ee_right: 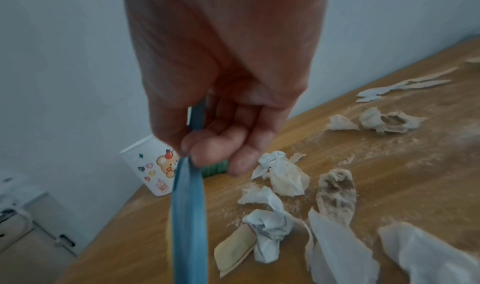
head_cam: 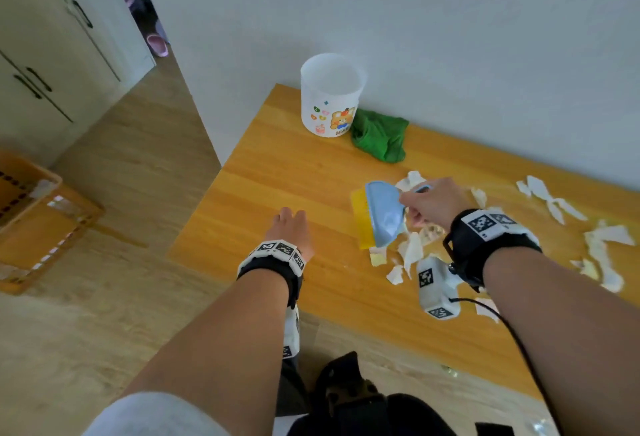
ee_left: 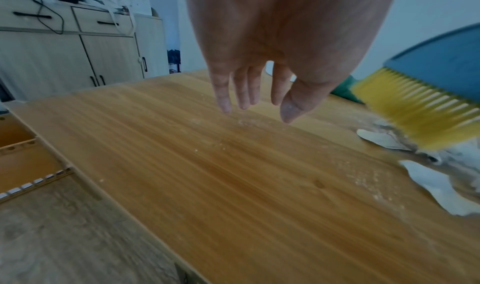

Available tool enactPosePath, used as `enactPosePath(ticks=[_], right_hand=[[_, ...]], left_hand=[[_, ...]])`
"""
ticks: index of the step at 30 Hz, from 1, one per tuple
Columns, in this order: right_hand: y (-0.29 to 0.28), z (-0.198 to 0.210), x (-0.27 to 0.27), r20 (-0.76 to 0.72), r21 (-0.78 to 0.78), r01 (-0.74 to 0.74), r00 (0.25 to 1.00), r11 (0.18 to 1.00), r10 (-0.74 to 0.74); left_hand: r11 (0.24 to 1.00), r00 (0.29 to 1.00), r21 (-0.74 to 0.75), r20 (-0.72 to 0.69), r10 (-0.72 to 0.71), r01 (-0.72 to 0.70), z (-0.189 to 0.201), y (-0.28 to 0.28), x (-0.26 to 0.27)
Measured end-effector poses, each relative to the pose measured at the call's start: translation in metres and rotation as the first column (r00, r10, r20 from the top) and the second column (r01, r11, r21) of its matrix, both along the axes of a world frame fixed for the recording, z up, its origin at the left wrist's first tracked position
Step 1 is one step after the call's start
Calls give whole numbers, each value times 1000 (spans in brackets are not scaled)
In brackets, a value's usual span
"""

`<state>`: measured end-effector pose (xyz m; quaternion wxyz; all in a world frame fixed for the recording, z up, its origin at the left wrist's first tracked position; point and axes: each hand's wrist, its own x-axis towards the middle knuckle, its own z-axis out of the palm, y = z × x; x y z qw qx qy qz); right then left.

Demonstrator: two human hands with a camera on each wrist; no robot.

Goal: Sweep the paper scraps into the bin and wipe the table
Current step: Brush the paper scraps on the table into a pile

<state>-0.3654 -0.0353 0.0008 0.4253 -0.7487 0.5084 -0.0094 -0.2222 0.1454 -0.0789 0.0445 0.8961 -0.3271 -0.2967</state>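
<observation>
My right hand (head_cam: 429, 203) grips the handle of a blue brush (head_cam: 384, 215) with yellow bristles (ee_left: 420, 111), held just above the wooden table (head_cam: 294, 176). In the right wrist view the fingers (ee_right: 221, 146) curl round the blue handle (ee_right: 188, 216). White paper scraps (head_cam: 408, 252) lie right beside and behind the brush, more scraps (head_cam: 554, 200) further right. My left hand (head_cam: 291, 227) hovers over bare wood to the left, fingers (ee_left: 244, 91) straight and holding nothing. A white bin (head_cam: 330, 96) with a bear sticker stands at the far corner, a green cloth (head_cam: 379, 137) beside it.
The table backs onto a white wall. Its left edge (head_cam: 207, 200) drops to a wood-look floor, where an orange crate (head_cam: 38, 221) stands. Pale cabinets (head_cam: 45, 54) are at the far left. Fine crumbs (ee_left: 369, 177) dust the wood near the scraps.
</observation>
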Motion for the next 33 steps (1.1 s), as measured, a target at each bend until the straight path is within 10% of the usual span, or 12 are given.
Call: enactPosePath(ticks=[8, 21, 33], right_hand=[[17, -27, -11, -99, 180, -170, 977, 969, 190], [-23, -17, -61, -9, 83, 159, 987, 984, -159], [-66, 11, -45, 78, -264, 99, 994, 960, -81]], left_hand=[[998, 999, 54, -16, -33, 34, -2, 0, -14], [994, 995, 36, 8, -102, 102, 7, -34, -44], [986, 986, 21, -15, -166, 166, 11, -87, -21]])
